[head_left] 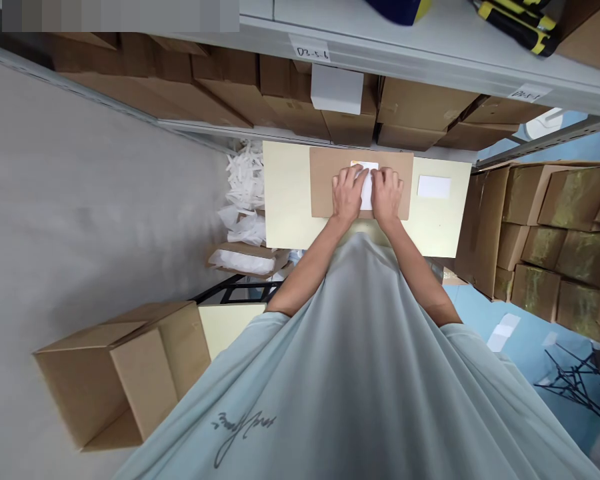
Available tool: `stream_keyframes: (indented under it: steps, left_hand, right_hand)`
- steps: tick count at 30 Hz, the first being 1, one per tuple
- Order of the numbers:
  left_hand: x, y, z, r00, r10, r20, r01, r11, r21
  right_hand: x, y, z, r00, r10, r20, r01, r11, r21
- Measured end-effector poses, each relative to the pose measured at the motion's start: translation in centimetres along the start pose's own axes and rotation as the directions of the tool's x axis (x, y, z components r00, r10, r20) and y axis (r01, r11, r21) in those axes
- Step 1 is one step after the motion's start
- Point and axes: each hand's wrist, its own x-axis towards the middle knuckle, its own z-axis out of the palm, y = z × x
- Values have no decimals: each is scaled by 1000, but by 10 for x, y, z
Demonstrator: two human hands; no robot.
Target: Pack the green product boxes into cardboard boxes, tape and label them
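Observation:
A flat brown cardboard piece (323,183) lies on the pale yellow table (287,200). On its middle is a white paper (367,193), upright in the view, between my two hands. My left hand (348,191) touches the paper's left edge, fingers bent and thumb toward the middle. My right hand (386,191) touches its right edge in the same way. The fingers of both hands are curled, and the fingertips rest near the paper's upper part. A second white paper (434,187) lies on the table to the right of the cardboard.
A shelf with brown boxes (425,103) and a white box (337,89) runs behind the table. Stacked cartons (563,253) stand at the right. White shredded packing (246,177) is at the left; an open carton (145,373) stands lower left.

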Motion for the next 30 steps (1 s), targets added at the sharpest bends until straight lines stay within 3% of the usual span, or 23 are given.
stream_keyframes:
  steps: [4,10,17,25,30]
  left_hand:
    - [-2,-2,-4,993,49,106,-53,998,30]
    - [-10,-6,-8,991,36,130,-45,997,69]
    - [-4,-10,-14,986,21,167,-36,996,86]
    - [-1,-24,-25,958,99,269,-135,983,121]
    - [-13,-31,-30,930,124,346,-188,969,158]
  right_hand:
    - [-2,1,-4,981,-144,129,143,990,17]
    - [-6,2,-16,961,-151,233,132,987,95]
    - [-7,-2,-18,969,-111,220,89,990,107]
    - [5,11,-24,916,-254,309,204,961,187]
    - [4,4,-14,932,-201,303,146,970,194]
